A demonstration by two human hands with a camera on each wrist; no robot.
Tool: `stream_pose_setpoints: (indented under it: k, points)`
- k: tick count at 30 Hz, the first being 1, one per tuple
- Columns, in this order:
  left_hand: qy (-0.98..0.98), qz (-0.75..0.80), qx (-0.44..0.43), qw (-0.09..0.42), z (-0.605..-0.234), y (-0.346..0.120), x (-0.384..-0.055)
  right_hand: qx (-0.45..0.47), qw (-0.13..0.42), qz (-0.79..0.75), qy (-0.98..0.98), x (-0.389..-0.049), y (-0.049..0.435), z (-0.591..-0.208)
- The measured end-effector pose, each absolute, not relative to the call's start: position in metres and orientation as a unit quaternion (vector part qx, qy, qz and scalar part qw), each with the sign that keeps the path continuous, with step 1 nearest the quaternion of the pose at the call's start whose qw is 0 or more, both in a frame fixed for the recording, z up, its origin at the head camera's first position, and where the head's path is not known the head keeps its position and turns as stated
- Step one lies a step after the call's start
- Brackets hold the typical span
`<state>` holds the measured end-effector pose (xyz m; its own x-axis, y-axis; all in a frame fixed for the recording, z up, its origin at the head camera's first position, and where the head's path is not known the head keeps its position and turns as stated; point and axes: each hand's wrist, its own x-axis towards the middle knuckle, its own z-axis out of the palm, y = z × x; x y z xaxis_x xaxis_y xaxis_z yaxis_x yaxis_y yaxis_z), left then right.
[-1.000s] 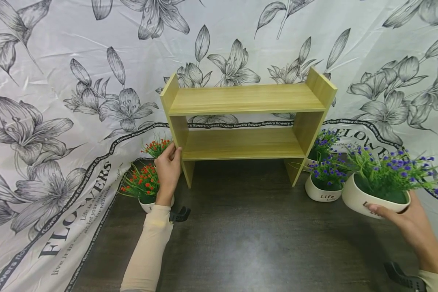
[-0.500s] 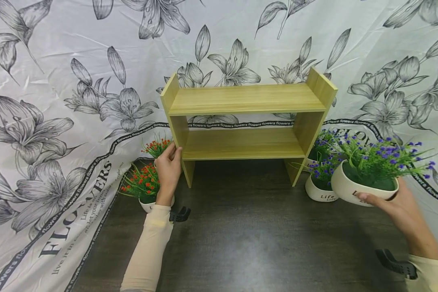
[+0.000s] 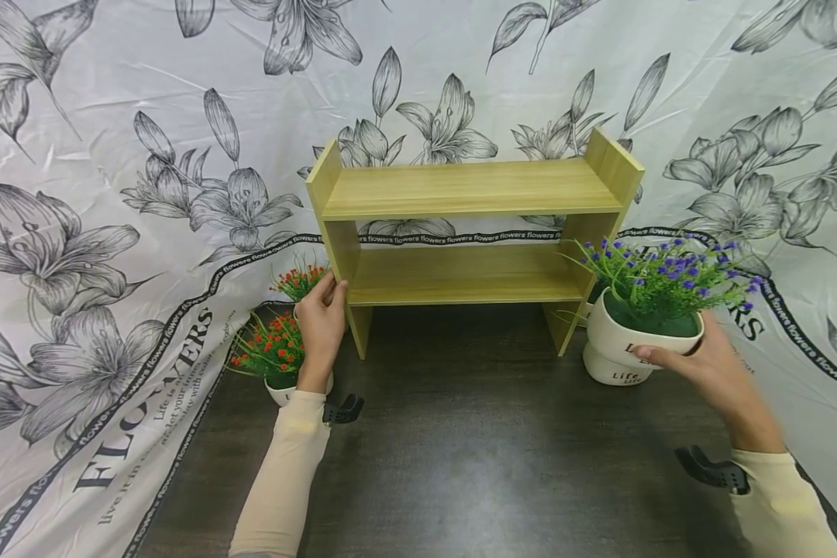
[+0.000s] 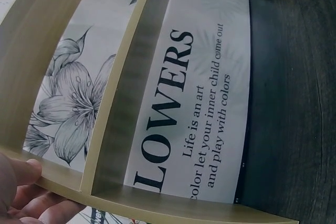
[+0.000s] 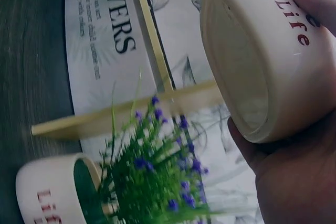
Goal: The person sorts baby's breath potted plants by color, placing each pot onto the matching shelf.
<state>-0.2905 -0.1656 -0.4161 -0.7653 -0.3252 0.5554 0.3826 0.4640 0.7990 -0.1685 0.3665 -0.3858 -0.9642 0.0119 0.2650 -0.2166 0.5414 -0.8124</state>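
Note:
A two-tier wooden shelf [image 3: 470, 190] stands on the dark table against the printed cloth. My left hand [image 3: 321, 322] grips its left side panel, thumb on the inner face and fingers outside in the left wrist view. Raised at the shelf's right side is a white flowerpot [image 3: 617, 329] with purple flowers, held in my right hand [image 3: 721, 376] with the thumb over its lettered front. Its underside faces the right wrist camera. Below and behind it, a matching purple-flowered pot [image 3: 621, 373] rests on the table, its plant hidden in the head view but showing in the right wrist view.
Left of the shelf are two red-flowered plants, a nearer one [image 3: 279, 349] and a farther one [image 3: 300, 280], partly behind my left hand. The flower-printed cloth [image 3: 181, 155] hangs behind and along the sides. Dark tabletop [image 3: 453, 434] spreads in front.
My right hand has carried the purple-flowered pot left and upward, from beside the standing pot to over it, close to the shelf. The left hand and shelf have stayed in place.

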Motion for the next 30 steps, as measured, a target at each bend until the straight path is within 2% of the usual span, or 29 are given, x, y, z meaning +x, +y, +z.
stream_pose_setpoints:
  k: [19,30]
  points:
    - [-0.788,-0.510,-0.006,0.345,-0.415,-0.163,-0.292,0.105,0.093,0.493,-0.859,-0.214,0.300,-0.381]
    - [-0.785,-0.516,0.000,0.342,-0.415,-0.162,-0.292,0.134,0.053,0.541,-0.828,-0.238,0.252,-0.372]
